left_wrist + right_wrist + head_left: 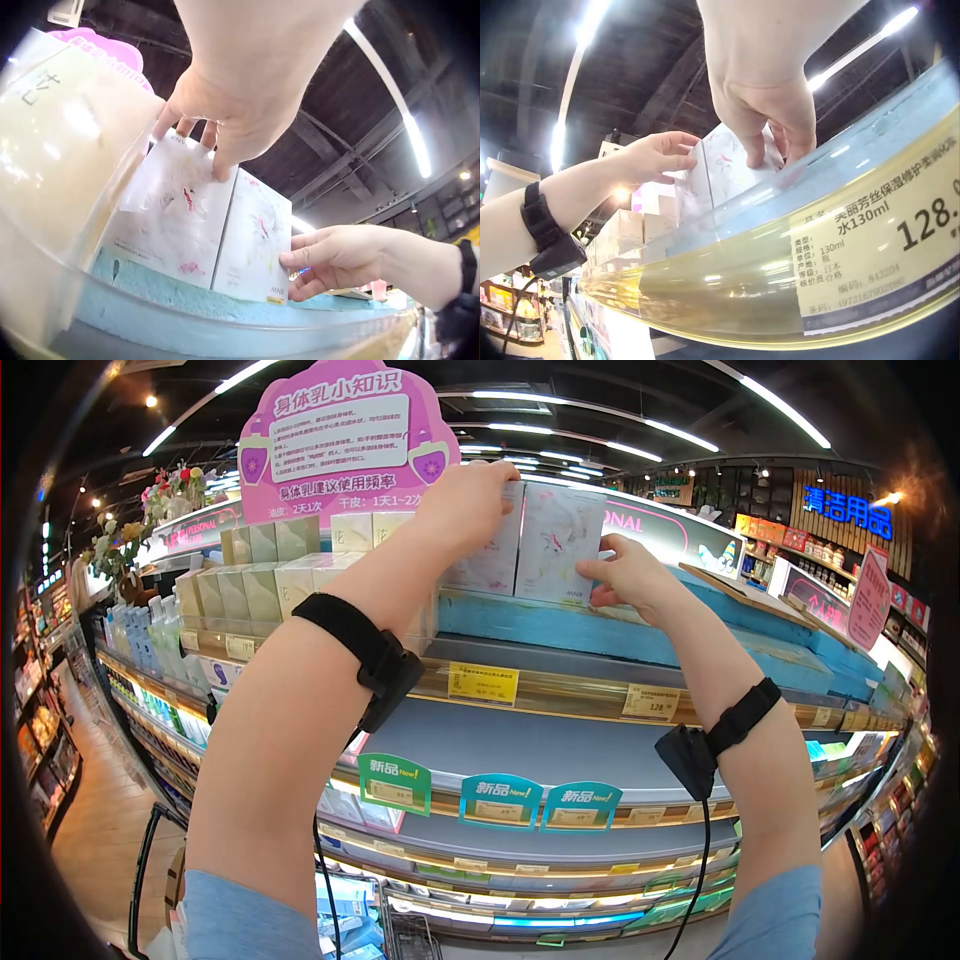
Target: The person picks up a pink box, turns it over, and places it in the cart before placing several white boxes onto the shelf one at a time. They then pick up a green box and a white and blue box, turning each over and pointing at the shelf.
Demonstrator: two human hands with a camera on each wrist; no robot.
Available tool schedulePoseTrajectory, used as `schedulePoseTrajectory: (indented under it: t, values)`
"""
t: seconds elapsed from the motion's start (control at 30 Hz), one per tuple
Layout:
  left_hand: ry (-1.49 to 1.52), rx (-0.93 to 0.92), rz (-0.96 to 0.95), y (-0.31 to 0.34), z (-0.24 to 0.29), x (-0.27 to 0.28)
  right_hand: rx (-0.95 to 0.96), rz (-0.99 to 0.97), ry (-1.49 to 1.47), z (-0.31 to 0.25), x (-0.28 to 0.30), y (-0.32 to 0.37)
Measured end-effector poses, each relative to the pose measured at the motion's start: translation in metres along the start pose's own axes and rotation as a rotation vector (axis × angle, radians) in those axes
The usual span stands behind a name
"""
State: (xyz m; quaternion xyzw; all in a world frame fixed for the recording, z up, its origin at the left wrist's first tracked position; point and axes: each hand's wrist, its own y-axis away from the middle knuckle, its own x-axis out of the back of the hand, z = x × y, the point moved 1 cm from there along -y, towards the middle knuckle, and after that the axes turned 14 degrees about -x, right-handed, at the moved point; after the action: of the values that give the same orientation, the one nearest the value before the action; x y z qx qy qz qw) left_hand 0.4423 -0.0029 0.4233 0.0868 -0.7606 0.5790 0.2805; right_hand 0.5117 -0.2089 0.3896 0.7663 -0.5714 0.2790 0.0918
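Two white boxes with pink marks stand side by side on a blue ledge at the top of the shelf. My left hand (468,510) reaches over the left box (176,202), its fingers at the top edge and thumb on the front. At the right box (556,545), my right hand (635,578) rests its thumb and fingers against the right side near the lower corner. In the right wrist view, the right hand (769,105) touches that same box (739,169). The fingertips behind the boxes are hidden.
Beige and green boxes (262,585) stand in rows to the left, below a pink sign (340,445). A clear rail with price tags (483,684) runs along the shelf front. A wooden board (745,595) lies at the right, and a cart (410,930) stands below.
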Motion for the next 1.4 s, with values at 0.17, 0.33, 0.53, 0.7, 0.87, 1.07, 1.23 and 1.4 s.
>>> schedulePoseTrajectory:
  t: [0.17,0.33,0.53,0.7,0.87,1.07,1.23,1.4]
  values:
    - [0.011,-0.006,-0.020,-0.001,-0.001,-0.001,-0.012,0.032,-0.007,0.000,-0.002,0.000]
    - [0.007,-0.084,0.050,-0.001,-0.005,-0.008,-0.045,-0.001,-0.017,0.001,0.001,-0.002]
    - [0.058,-0.135,0.368,0.019,0.016,0.024,0.174,0.344,-0.111,-0.005,0.019,0.019]
    - [0.321,-0.151,0.577,0.092,0.076,0.107,0.606,0.397,-0.496,-0.006,0.007,0.115]
    - [0.362,-0.208,0.585,0.173,0.117,0.149,0.748,0.354,-0.365,0.017,-0.010,0.145]
    - [0.416,-0.026,0.424,0.191,0.119,0.148,0.250,0.302,-0.133,0.001,0.007,0.047]
    - [0.394,0.008,0.258,0.208,0.119,0.136,0.076,0.139,-0.030,0.001,-0.001,0.001]
    - [0.453,0.043,0.236,0.212,0.125,0.136,0.055,0.017,0.097,-0.002,0.005,-0.008]
